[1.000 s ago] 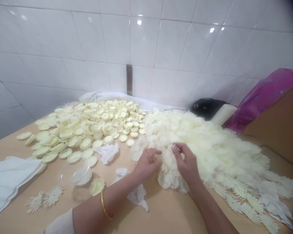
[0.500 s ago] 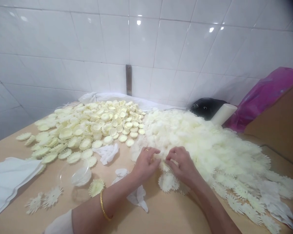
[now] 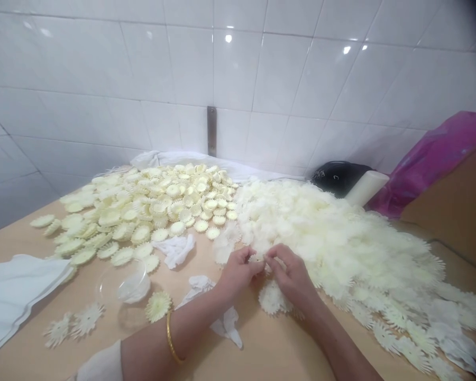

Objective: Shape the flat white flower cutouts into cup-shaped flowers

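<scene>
My left hand [image 3: 238,272] and my right hand [image 3: 291,276] meet at the front edge of the loose pile, fingers pinched. Between the fingertips is a small pale disc with a notched edge [image 3: 257,258], mostly covered by my fingers. Just below my right hand lie a few white flower-shaped cutouts [image 3: 273,299] on the table. Behind and to the right spreads a big heap of thin, pale-yellow notched cutouts [image 3: 321,227]. To the left is a pile of thicker, cupped discs with frilled edges [image 3: 150,206].
A clear round dish [image 3: 134,286] with white contents stands left, near a single frilled disc [image 3: 158,306]. Crumpled white cloths [image 3: 175,250] and white sheets [image 3: 19,296] lie about. Behind the heap are a black bag [image 3: 337,177], a white roll [image 3: 367,188] and a purple bag [image 3: 428,159].
My hands have shifted slightly, staying close together; my left fingers have lowered and closed around the pale disc. The whole view has moved a little; the piles look unchanged.
</scene>
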Tool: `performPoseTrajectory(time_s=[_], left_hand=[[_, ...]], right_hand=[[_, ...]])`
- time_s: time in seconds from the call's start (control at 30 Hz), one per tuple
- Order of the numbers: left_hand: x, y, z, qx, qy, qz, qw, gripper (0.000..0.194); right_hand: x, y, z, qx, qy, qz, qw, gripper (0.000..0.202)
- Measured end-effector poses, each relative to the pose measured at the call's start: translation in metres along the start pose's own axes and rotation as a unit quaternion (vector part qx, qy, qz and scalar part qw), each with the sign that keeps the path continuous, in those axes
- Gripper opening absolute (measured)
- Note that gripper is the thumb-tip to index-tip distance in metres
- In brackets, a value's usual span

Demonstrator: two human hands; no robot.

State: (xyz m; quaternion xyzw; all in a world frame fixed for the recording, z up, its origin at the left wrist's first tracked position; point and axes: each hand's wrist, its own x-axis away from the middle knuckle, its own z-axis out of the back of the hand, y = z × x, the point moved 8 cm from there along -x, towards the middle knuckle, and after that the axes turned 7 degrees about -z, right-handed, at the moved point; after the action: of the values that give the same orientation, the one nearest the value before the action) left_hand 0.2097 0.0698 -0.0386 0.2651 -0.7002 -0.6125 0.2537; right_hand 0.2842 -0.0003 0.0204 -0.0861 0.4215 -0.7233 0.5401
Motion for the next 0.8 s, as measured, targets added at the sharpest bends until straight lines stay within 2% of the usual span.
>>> performPoseTrajectory(time_s=[0.1,0.23,0.37,0.53,0.7,0.8], left_hand=[[0.0,0.001,0.002,0.016,-0.005,0.016,1.0,0.025],[-0.002,0.01,0.007,0.001,-0.011,0.003,1.0,0.023],[-0.004,0.007,0.004,-0.047,-0.044,0.002,0.998,0.024],[-0.005,0.001,0.008,-0.038,-0.01,0.004,0.999,0.026],[-0.006,-0.001,0.012,0.013,0.012,-0.005,1.0,0.032],[-0.008,-0.007,0.012,0.051,0.011,0.02,0.998,0.037]], right_hand=[[0.0,-0.004,0.003,0.048,0.02,0.029,0.998,0.017],[0.003,-0.013,0.002,0.131,0.025,0.093,0.987,0.02],[0.004,-0.015,0.001,0.147,0.034,0.107,0.983,0.02],[0.006,-0.015,0.003,0.095,0.059,0.093,0.989,0.014],[0.005,-0.015,0.0,0.015,0.018,0.052,0.998,0.012],[0.003,-0.01,-0.001,-0.045,-0.004,0.017,0.999,0.012]])
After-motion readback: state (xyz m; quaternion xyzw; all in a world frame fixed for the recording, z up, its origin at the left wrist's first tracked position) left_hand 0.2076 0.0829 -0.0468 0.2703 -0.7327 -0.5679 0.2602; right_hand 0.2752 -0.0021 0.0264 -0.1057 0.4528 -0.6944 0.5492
